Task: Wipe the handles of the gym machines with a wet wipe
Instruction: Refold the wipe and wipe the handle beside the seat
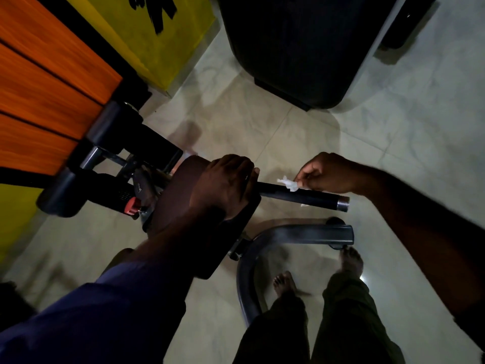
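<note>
Wet wipe point(288, 184), pinched by the fingers of our right hand point(325, 173), touches the black handle point(312, 197) while our left hand point(225, 187) grips its inner end, so wiping seems just begun and next we rub along its length.

— What couldn't you read?

— The left hand point(225, 187) covered the inner end of the handle point(301, 194), so its joint with the pad was hidden.

— And the wipe point(288, 184)?

— It was small and smeared, and I couldn't make out its folds. The black machine point(294, 48) ran off the top edge, the orange panels point(47, 82) off the left, and the trouser legs point(341, 324) off the bottom. One bare foot point(284, 283) was blurred.
</note>
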A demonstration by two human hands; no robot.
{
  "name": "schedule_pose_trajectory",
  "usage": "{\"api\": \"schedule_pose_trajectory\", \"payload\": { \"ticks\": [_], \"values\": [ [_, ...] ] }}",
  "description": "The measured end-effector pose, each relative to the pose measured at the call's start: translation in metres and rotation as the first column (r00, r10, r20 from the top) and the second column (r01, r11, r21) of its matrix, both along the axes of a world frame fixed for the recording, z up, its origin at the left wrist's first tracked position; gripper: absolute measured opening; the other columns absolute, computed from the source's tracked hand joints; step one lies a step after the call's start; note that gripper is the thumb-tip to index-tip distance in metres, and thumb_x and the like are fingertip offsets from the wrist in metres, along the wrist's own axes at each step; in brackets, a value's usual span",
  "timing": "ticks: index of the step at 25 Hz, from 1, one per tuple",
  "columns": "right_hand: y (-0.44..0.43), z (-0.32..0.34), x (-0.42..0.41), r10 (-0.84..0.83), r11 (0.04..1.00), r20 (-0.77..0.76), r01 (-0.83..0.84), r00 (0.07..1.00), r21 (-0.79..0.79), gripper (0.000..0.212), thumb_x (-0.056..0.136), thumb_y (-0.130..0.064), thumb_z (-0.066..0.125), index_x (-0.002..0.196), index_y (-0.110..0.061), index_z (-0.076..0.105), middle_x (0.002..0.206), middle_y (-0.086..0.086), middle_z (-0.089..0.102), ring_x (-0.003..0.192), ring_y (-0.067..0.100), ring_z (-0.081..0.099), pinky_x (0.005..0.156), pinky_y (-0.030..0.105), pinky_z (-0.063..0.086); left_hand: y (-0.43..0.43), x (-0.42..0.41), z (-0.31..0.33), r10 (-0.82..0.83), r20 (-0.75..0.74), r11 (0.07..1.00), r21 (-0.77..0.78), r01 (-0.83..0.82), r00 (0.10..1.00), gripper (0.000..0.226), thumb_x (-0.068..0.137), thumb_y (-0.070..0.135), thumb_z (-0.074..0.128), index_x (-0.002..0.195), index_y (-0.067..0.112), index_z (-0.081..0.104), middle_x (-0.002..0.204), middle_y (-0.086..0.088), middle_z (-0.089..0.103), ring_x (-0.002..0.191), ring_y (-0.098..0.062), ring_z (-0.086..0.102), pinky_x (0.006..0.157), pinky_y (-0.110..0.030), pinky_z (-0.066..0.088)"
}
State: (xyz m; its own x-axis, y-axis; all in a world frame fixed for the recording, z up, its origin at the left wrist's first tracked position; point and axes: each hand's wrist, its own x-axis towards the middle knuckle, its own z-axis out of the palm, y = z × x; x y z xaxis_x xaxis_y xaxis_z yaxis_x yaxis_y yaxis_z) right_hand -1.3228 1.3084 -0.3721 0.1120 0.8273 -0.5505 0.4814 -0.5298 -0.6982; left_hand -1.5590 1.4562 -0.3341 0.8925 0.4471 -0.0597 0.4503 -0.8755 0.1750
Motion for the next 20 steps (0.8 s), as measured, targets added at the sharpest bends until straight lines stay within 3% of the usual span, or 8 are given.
{"api": "schedule_pose_trajectory", "payload": {
  "ticks": [2, 5, 8, 11, 13, 17, 20],
  "values": [
    [-0.007, 0.000, 0.003, -0.101, 0.995, -0.151, 0.098, 0.983, -0.025, 0.023, 0.077, -0.036, 0.089, 0.097, -0.030, 0.080, 0.089, -0.007, 0.078, 0.084, 0.007, 0.071, 0.083, 0.030, 0.051, 0.000, 0.000, 0.001, 0.009, 0.000, 1.000, 0.016, -0.009, 1.000, 0.037, 0.105, 0.038, 0.037, 0.096, 0.016, 0.065, 0.093, -0.003, 0.067, 0.094, -0.029, 0.061, 0.079, -0.043, 0.046],
    [-0.008, 0.001, -0.009, -0.178, 0.978, -0.015, 0.179, 0.984, 0.110, 0.017, 0.076, -0.044, 0.088, 0.089, -0.036, 0.081, 0.080, -0.013, 0.077, 0.076, 0.005, 0.070, 0.071, 0.024, 0.049, -0.002, 0.001, 0.004, 0.018, -0.020, 1.000, 0.010, -0.017, 1.000, 0.037, 0.105, 0.039, 0.037, 0.096, 0.016, 0.065, 0.092, -0.002, 0.067, 0.094, -0.029, 0.061, 0.081, -0.044, 0.045],
    [0.025, -0.004, -0.031, -0.154, 0.947, 0.071, 0.126, 0.986, 0.296, 0.014, 0.089, -0.037, 0.079, 0.101, -0.030, 0.082, 0.089, -0.013, 0.074, 0.077, 0.003, 0.067, 0.072, 0.018, 0.049, -0.001, 0.001, 0.003, 0.017, -0.032, 1.000, -0.014, -0.018, 0.999, 0.039, 0.106, 0.039, 0.036, 0.097, 0.014, 0.065, 0.094, -0.005, 0.067, 0.095, -0.032, 0.062, 0.082, -0.045, 0.047],
    [0.051, -0.011, -0.045, -0.029, 0.969, 0.009, 0.026, 1.000, 0.247, 0.015, 0.085, -0.030, 0.084, 0.097, -0.027, 0.076, 0.086, -0.013, 0.073, 0.077, 0.002, 0.066, 0.072, 0.017, 0.047, -0.002, 0.000, 0.005, 0.009, -0.033, 1.000, -0.009, -0.009, 0.999, 0.041, 0.106, 0.037, 0.036, 0.104, 0.011, 0.067, 0.100, -0.008, 0.069, 0.097, -0.034, 0.063, 0.084, -0.045, 0.049],
    [0.050, -0.015, -0.043, 0.029, 0.975, 0.023, -0.033, 0.999, 0.222, 0.027, 0.074, -0.033, 0.091, 0.089, -0.026, 0.070, 0.079, -0.015, 0.068, 0.074, 0.003, 0.062, 0.069, 0.018, 0.045, -0.003, 0.001, 0.005, 0.017, -0.040, 1.000, -0.010, -0.017, 0.999, 0.042, 0.108, 0.037, 0.035, 0.102, 0.011, 0.066, 0.098, -0.008, 0.068, 0.095, -0.034, 0.062, 0.083, -0.046, 0.048],
    [0.028, -0.013, -0.014, -0.085, 0.960, 0.103, 0.054, 0.991, 0.275, 0.040, 0.058, -0.049, 0.097, 0.072, -0.022, 0.071, 0.061, -0.010, 0.066, 0.056, 0.000, 0.055, 0.058, 0.013, 0.042, -0.002, 0.000, 0.004, 0.015, -0.035, 1.000, -0.008, -0.015, 0.999, 0.049, 0.110, 0.039, 0.030, 0.099, 0.008, 0.066, 0.101, -0.010, 0.068, 0.094, -0.036, 0.062, 0.083, -0.049, 0.048],
    [0.024, -0.013, -0.002, -0.151, 0.940, 0.129, 0.101, 0.980, 0.327, 0.050, 0.075, -0.054, 0.086, 0.060, -0.013, 0.063, 0.048, 0.001, 0.048, 0.048, 0.002, 0.041, 0.054, 0.023, 0.041, -0.001, 0.000, 0.003, 0.007, -0.051, 1.000, 0.012, -0.006, 0.999, 0.051, 0.110, 0.038, 0.031, 0.100, 0.005, 0.069, 0.103, -0.013, 0.069, 0.096, -0.038, 0.063, 0.085, -0.050, 0.048]
  ]
}}
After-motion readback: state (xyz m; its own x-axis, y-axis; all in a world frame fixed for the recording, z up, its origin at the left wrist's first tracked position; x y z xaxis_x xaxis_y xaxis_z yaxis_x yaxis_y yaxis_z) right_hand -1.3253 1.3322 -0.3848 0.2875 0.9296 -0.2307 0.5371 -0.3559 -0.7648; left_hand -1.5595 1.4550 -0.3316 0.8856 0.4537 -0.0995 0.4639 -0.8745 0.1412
